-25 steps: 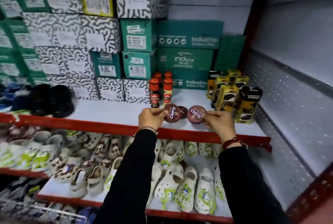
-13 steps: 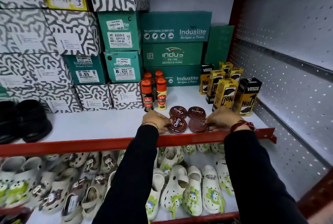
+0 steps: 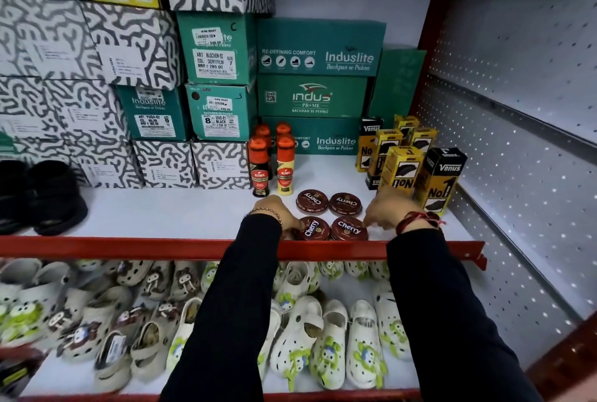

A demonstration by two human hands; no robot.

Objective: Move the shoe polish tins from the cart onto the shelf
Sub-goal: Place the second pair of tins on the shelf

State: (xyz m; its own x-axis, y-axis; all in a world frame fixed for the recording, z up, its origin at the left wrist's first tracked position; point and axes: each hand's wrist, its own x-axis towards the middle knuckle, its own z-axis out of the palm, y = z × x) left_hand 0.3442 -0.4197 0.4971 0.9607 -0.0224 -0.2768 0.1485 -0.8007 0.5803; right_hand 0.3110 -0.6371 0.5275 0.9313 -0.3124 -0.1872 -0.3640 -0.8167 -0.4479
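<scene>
Four polish tins [image 3: 332, 216] flat on shelf [image 3: 181, 214]; left hand [image 3: 274, 212] fingers pinch front-left tin; right hand [image 3: 386, 211] fingers loose, touching front-right.

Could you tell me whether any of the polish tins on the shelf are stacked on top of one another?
No, the four polish tins lie flat, side by side in two rows on the shelf.
</scene>
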